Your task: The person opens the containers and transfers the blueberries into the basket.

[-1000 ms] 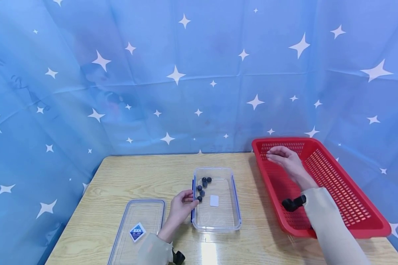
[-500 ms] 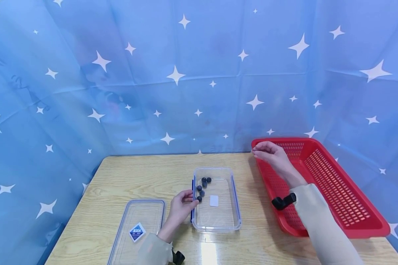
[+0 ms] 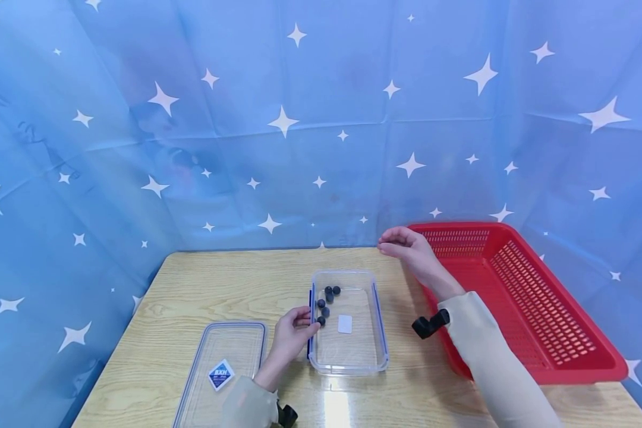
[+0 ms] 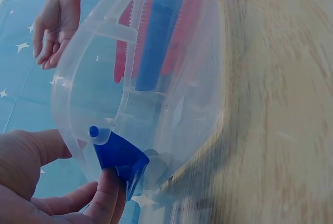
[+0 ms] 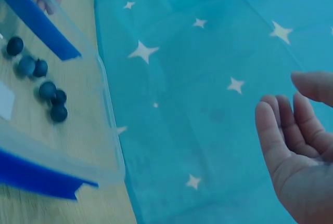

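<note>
A clear plastic food container (image 3: 348,356) with blue side latches stands in the middle of the wooden table. Several blueberries (image 3: 325,312) lie inside it along its left side. My left hand (image 3: 293,333) grips the container's left wall, thumb at the rim; in the left wrist view its fingers touch a blue latch (image 4: 119,154). My right hand (image 3: 409,246) hovers between the container and a red basket (image 3: 540,297). In the right wrist view its fingers (image 5: 270,130) are loosely curved, thumb apart, with nothing between them.
A clear lid (image 3: 241,345) with a blue diamond label lies on the table, left of the container. The red basket fills the table's right side. Behind the table hangs a blue curtain (image 3: 235,148) with white stars.
My right hand has moved left from above the red basket, past its left rim toward the container. My left hand stays at the container's left wall.
</note>
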Available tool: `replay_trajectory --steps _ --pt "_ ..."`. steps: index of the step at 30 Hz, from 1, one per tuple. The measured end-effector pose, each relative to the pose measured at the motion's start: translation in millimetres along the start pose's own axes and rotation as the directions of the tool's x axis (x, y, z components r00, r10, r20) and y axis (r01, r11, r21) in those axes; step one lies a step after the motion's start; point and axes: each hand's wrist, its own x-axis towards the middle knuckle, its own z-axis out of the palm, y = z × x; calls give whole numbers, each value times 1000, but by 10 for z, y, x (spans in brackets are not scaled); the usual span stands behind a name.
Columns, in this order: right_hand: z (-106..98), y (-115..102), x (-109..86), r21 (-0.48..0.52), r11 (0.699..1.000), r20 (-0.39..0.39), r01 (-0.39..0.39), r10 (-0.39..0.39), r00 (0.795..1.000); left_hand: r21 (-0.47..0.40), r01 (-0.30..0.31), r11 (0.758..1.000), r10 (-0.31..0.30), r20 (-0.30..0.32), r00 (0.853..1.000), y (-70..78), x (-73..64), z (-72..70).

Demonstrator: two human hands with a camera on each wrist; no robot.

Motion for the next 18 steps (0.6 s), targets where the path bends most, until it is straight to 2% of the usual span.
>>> replay_trajectory --steps 6,12,18 --pt "227 30 49 95 995 36 -35 32 999 -15 -7 1000 7 1 1000 -68 15 -11" --pt "469 93 46 226 969 84 -96 78 993 -4 -4 1000 4 5 1000 -73 23 -12" --pt "703 200 23 175 976 74 -130 118 990 5 7 1000 -7 3 1000 -27 7 -12"
